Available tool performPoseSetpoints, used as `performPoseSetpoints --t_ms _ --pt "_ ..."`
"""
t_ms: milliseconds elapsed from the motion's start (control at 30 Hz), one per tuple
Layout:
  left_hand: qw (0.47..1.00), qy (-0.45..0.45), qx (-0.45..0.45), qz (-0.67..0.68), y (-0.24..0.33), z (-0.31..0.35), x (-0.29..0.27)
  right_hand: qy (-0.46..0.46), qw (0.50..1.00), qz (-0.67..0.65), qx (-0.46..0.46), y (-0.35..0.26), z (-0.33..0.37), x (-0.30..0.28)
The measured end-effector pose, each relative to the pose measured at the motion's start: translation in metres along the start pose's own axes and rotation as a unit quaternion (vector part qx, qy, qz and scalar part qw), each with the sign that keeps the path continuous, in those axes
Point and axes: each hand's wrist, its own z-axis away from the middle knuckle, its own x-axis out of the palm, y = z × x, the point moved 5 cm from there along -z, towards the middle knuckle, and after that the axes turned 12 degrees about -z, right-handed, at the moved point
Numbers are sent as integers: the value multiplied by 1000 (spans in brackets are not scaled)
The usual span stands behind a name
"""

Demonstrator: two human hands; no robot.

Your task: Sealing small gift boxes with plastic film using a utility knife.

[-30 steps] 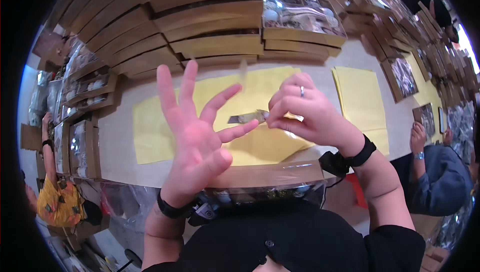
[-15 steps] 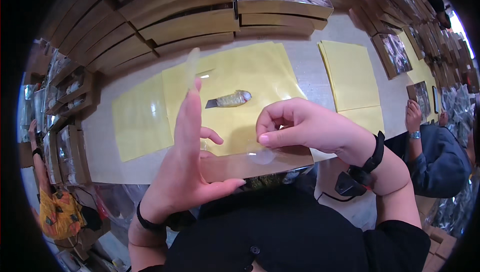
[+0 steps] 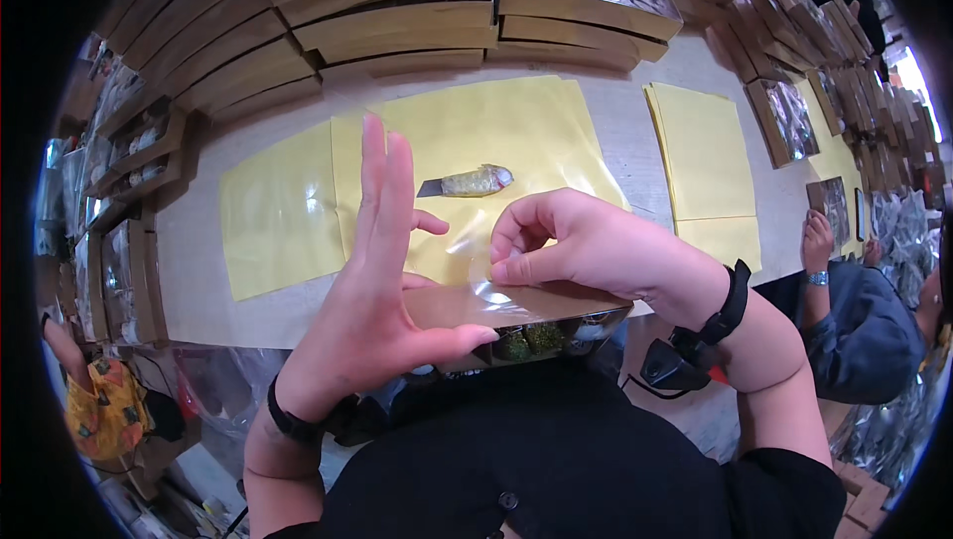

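Note:
A narrow brown cardboard box (image 3: 447, 309) stands close to my body, its window side turned toward me. Dark green and gold glittery balls (image 3: 544, 338) show through that window. My left hand (image 3: 382, 271) steadies the box's left end, thumb along the near side and lower fingers behind; two fingers point upward. A faint clear strip seems to hang at those fingertips. My right hand (image 3: 566, 246) pinches a piece of clear tape (image 3: 490, 293) at the box's upper face. A utility knife (image 3: 469, 182) with a tape-wrapped handle lies beyond the box, its blade to the left.
Yellow sheets (image 3: 506, 117) cover the middle of the table, with another yellow stack (image 3: 707, 157) at right. Cardboard boxes (image 3: 397, 38) are piled along the far side. A co-worker's hand (image 3: 816, 241) is at the right; another person's arm (image 3: 66, 348) is at far left.
My right hand has moved slightly left, and the clear tape now lies bent over the box's upper face. The box has tipped, showing more of its window. My view has shifted slightly.

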Motion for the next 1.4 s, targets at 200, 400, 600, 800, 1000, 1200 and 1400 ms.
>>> performPoseSetpoints --t_ms 200,400,600,800,1000,1200,1400 --pt "1000 0 0 -12 0 -3 3 21 991 131 23 -1 6 1" --pt "1000 -12 -8 -12 -1 0 4 160 909 322 -210 -7 24 5" --pt "998 46 32 -11 -14 4 -1 118 845 419 -312 -7 24 18" --pt "983 168 7 72 -27 26 -22 42 907 384 -169 14 28 2" --pt "992 79 88 32 -42 58 -30 49 878 401 -258 30 68 -11" --pt "930 40 55 360 -51 68 -14 64 889 342 -300 44 85 -13" --pt "828 7 -31 560 -53 57 7 72 891 344 -288 46 84 -14"
